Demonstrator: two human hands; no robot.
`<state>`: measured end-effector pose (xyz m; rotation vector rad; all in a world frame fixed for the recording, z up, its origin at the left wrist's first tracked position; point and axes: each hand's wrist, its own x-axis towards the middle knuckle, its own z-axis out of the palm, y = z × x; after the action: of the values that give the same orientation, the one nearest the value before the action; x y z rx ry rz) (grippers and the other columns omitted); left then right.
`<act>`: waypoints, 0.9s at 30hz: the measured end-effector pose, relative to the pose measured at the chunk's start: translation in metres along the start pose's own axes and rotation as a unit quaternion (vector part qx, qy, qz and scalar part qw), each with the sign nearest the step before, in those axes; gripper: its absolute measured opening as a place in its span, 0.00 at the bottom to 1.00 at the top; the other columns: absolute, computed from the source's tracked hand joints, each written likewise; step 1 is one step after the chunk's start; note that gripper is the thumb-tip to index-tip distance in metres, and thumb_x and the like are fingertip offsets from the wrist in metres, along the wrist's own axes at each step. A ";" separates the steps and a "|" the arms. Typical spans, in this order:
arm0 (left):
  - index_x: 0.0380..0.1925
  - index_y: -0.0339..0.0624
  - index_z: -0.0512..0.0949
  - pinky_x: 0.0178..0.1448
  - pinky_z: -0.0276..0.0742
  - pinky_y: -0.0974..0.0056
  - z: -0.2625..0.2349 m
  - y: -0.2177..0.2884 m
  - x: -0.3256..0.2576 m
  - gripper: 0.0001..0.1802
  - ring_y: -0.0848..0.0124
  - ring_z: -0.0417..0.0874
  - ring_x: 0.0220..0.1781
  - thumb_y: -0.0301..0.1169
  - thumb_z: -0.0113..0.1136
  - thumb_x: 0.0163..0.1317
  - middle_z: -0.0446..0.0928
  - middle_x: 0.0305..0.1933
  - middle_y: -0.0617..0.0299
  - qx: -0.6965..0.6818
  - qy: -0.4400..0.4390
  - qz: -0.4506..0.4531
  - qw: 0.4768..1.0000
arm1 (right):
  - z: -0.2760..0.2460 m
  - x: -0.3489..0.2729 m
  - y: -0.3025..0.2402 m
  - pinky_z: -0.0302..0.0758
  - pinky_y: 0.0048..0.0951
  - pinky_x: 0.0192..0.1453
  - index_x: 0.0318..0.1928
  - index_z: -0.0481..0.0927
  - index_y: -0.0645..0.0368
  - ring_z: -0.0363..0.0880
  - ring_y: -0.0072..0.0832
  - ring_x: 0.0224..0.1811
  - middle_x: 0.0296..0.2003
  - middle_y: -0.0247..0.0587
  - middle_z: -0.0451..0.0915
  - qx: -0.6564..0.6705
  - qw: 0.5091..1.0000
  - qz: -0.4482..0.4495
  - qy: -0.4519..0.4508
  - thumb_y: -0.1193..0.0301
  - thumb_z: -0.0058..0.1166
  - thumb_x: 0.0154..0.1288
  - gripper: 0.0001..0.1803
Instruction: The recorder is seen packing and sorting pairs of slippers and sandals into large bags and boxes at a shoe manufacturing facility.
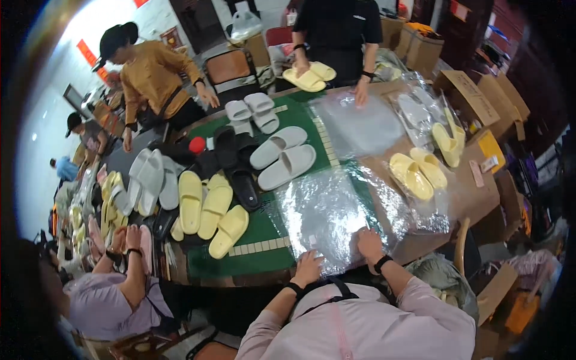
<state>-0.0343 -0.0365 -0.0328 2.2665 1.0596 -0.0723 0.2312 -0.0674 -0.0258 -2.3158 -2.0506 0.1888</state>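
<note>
Your left hand point(309, 269) lies at the near edge of a clear plastic sheet point(321, 207), and your right hand point(370, 244) is on the same plastic at its near right corner. Both hands have fingers reaching onto the film; you cannot tell here whether either one pinches it or only rests on it. The sheet lies flat and glossy in front of and between your hands, over the green covering point(267, 223) of the worktop point(477, 207).

Just left of the sheet, beyond your left hand, a pale segmented strip point(261, 246) runs across the green. Farther out that way lie three yellow slippers point(229, 231), with a black slipper point(244, 189) beside them. Straight ahead of your left hand, past the sheet's far left corner, sits a light grey pair of slippers point(288, 166).

Beyond your right hand and to its right, a yellow pair point(410, 177) lies on more clear plastic; another yellow pair point(444, 146) stands tilted farther off.

Well ahead of your hands, a co-worker in a black shirt point(339, 27) has one hand on a pale yellow pair point(310, 80) and the other on a second patch of plastic point(360, 129). Far to your left hand's left, a person in a lilac shirt point(108, 303) handles a pink slipper point(146, 245).
</note>
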 end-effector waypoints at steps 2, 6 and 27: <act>0.51 0.53 0.73 0.63 0.58 0.44 0.000 -0.001 -0.003 0.22 0.51 0.59 0.64 0.33 0.55 0.54 0.60 0.62 0.50 -0.006 0.021 -0.004 1.000 | 0.004 0.004 0.003 0.74 0.43 0.38 0.36 0.75 0.61 0.74 0.44 0.42 0.37 0.47 0.75 0.023 1.000 0.014 0.003 0.68 0.51 0.50 0.12; 0.45 0.38 0.75 0.61 0.63 0.54 0.018 -0.039 -0.005 0.17 0.48 0.69 0.56 0.29 0.55 0.54 0.72 0.50 0.45 -0.130 0.120 0.063 0.982 | -0.011 0.034 -0.036 0.75 0.40 0.32 0.25 0.75 0.61 0.77 0.42 0.30 0.27 0.47 0.76 0.122 0.984 -0.023 0.130 0.70 0.50 0.50 0.07; 0.66 0.36 0.47 0.57 0.67 0.59 -0.191 -0.246 -0.039 0.37 0.54 0.70 0.55 0.24 0.52 0.59 0.57 0.65 0.42 -0.224 0.499 -0.256 0.797 | 0.000 0.026 -0.171 0.72 0.50 0.46 0.53 0.71 0.54 0.71 0.50 0.51 0.54 0.54 0.68 0.155 0.978 -0.080 -0.116 0.54 0.47 0.60 0.25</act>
<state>-0.2741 0.1619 0.0046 1.4428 1.9306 1.1434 0.0656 -0.0207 -0.0081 -2.0149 -2.1114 0.7455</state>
